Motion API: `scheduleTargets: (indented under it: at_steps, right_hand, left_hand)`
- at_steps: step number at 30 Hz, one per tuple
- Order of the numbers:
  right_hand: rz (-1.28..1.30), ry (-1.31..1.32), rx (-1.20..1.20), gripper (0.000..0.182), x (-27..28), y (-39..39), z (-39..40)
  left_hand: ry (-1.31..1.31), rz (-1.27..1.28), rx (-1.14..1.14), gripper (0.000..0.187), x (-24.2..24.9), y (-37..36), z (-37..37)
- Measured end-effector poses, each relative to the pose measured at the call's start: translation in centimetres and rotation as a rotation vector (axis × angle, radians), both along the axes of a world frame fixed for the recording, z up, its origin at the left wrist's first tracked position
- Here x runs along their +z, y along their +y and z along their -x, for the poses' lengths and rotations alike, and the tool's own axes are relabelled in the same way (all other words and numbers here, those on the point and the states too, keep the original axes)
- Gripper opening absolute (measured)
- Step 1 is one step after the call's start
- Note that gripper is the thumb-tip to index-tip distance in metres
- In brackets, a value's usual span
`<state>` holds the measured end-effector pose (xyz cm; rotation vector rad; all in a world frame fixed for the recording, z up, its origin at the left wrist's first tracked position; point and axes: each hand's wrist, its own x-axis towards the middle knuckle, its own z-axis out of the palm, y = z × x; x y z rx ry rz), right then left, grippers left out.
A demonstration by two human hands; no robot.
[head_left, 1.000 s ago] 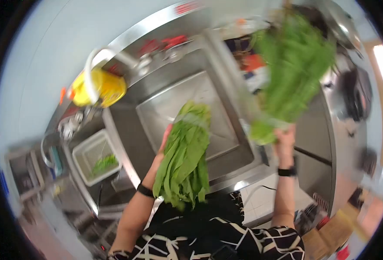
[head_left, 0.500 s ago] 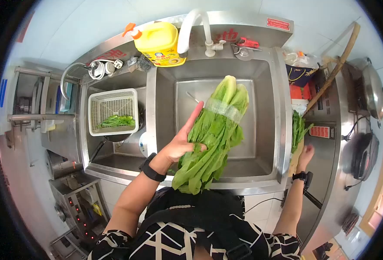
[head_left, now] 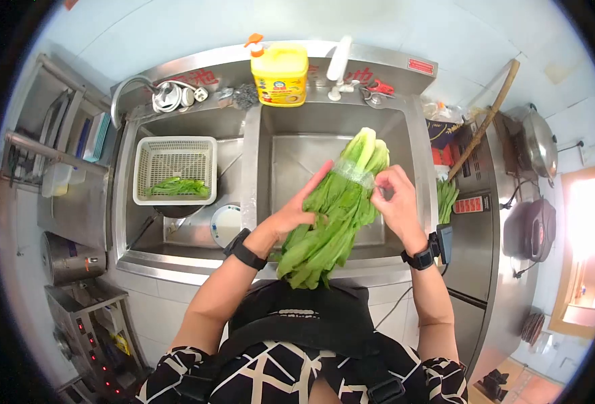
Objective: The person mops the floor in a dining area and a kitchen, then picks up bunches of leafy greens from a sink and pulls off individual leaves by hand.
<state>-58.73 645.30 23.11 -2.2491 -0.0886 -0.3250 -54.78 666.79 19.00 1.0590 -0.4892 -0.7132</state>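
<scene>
The left hand (head_left: 296, 217) is closed around the left side of the leafy bundle (head_left: 331, 219), one digit stretched along it towards the far end and the tip of another lying over the leaves. The right hand (head_left: 400, 205) is at the right side of the bundle, its thumb and forefinger brought together beside the clear band (head_left: 354, 173); whether they pinch the band's edge, I cannot tell. The bundle is held tilted above the right basin (head_left: 294, 168), its pale stem ends to the far right and its loose leaves to the near left, reaching over the near rim of the sink. The band wraps it just below the stem ends.

Further out, the left basin (head_left: 233, 151) has a white basket (head_left: 176, 141) with some cut greens (head_left: 179, 188) inside. The basket sits over a dark pan (head_left: 178, 211), whose handle points to the near left, and a round plate (head_left: 226, 225) lies to the right of the pan. Along the far ledge, from left to right, are a coiled white hose (head_left: 169, 97), a scouring pad (head_left: 245, 95), a yellow bottle (head_left: 280, 75) with an orange pump, a white tap (head_left: 338, 60) and red-handled scissors (head_left: 380, 87). Right of the sink, a wooden stick (head_left: 489, 121) leans at a slant, with more green vegetables (head_left: 445, 200) near its lower end
</scene>
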Motion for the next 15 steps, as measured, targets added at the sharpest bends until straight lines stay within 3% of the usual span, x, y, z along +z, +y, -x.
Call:
scheduleTargets:
  at_steps: [2, 6, 8, 9, 11, 15]
  right_hand:
    - [0.012, 0.027, 0.028, 0.016, 0.1, 1.3, 0.1]
    - [-0.156, 0.217, -0.001, 0.013, -2.0, 3.0, 0.7]
    - [-0.214, 0.283, -0.012, 0.012, -3.3, 4.1, 0.9]
    - [-0.189, 0.249, 0.021, 0.011, -3.8, 4.9, 1.0]
    - [-0.112, 0.242, 0.044, 0.013, -3.7, 5.8, 0.7]
    - [0.056, 0.399, 0.077, 0.017, -3.1, 5.9, 0.3]
  left_hand:
    - [0.374, 0.235, -0.134, 0.096, -0.6, 1.7, -0.1]
    - [0.401, 0.210, -0.166, 0.095, -1.1, 2.6, -0.3]
    - [-0.338, -0.401, -0.015, 0.100, -2.3, 0.7, 0.2]
    - [-0.344, -0.393, -0.016, 0.100, -2.7, -0.1, 0.6]
    - [-0.461, -0.648, 0.121, 0.107, -3.6, -1.5, 0.6]
    - [-0.334, -0.639, 0.119, 0.112, -6.6, -3.0, -0.6]
